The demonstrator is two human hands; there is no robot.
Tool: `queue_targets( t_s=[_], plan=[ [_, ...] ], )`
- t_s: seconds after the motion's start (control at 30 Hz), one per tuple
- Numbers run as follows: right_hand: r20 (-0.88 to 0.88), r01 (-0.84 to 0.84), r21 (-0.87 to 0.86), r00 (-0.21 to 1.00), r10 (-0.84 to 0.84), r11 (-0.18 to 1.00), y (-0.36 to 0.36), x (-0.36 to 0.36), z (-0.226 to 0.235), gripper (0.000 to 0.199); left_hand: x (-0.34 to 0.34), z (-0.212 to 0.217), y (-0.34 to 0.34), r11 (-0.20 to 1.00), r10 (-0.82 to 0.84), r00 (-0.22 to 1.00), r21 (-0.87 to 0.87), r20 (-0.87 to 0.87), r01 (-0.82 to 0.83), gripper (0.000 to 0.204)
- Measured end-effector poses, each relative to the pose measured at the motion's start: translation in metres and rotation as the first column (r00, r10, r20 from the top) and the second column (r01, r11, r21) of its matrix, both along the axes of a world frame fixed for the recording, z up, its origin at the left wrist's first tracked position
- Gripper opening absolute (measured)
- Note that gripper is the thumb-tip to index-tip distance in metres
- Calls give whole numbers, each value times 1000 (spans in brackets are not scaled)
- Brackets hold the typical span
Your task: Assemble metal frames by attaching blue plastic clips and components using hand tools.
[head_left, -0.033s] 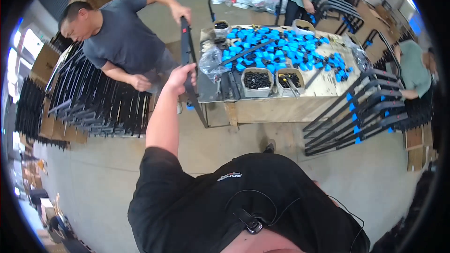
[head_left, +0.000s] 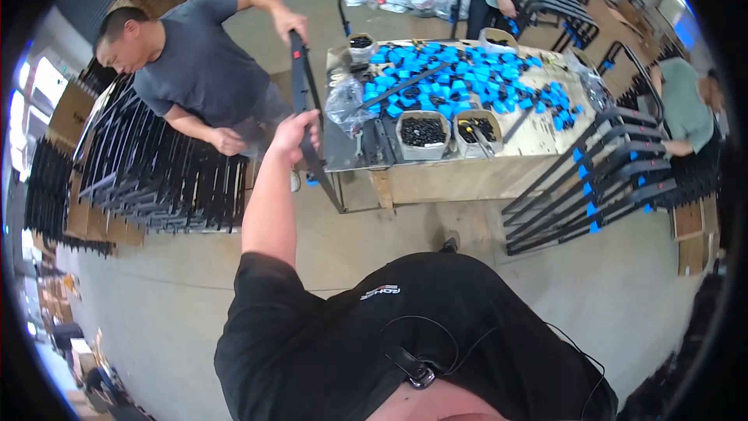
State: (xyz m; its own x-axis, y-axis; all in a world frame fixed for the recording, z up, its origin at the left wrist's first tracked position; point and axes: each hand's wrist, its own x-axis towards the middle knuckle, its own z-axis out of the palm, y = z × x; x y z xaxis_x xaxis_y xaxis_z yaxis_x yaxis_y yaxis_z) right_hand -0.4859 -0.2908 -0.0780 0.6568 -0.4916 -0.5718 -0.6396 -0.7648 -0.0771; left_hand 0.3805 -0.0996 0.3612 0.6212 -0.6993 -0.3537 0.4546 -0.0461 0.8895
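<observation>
My left hand (head_left: 296, 136) is closed around a long black metal frame (head_left: 300, 78) beside the left end of the worktable. A co-worker in a dark grey shirt stands at the left, with a raised hand (head_left: 291, 25) on the upper end of the same frame. That person's other hand (head_left: 227, 141) hangs lower, near a stack of black frames (head_left: 164, 179). The gripped frame stands tilted, its lower end reaching down past the table's corner. Nothing of my right hand shows; my torso covers the lower middle.
Blue plastic pieces (head_left: 467, 78) cover much of the worktable (head_left: 460, 178). Tubs of small black parts (head_left: 423, 132) stand at its front edge, near a clear plastic bag (head_left: 344, 104). Black frames with blue fittings (head_left: 588, 179) lean at the right, where another person (head_left: 689, 109) works.
</observation>
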Motion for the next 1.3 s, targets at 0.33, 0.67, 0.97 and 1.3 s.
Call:
queue_targets(
  t_s=[0.33,0.67,0.97,1.3],
  plan=[
    [-273,145,263,959,-71,954,-80,50,4,36,-164,-33,83,949,307,947,43,91,-312,19],
    [397,-238,889,826,-400,391,-38,485,370,54,-316,-74,-6,982,111,992,149,64,-120,29],
    [607,-335,527,792,-70,781,-49,489,353,42,-355,-77,86,934,348,926,135,-148,-329,31],
    [599,-587,486,763,242,648,-62,481,350,42,-290,-19,82,546,282,-9,-168,960,-820,39]
  ],
)
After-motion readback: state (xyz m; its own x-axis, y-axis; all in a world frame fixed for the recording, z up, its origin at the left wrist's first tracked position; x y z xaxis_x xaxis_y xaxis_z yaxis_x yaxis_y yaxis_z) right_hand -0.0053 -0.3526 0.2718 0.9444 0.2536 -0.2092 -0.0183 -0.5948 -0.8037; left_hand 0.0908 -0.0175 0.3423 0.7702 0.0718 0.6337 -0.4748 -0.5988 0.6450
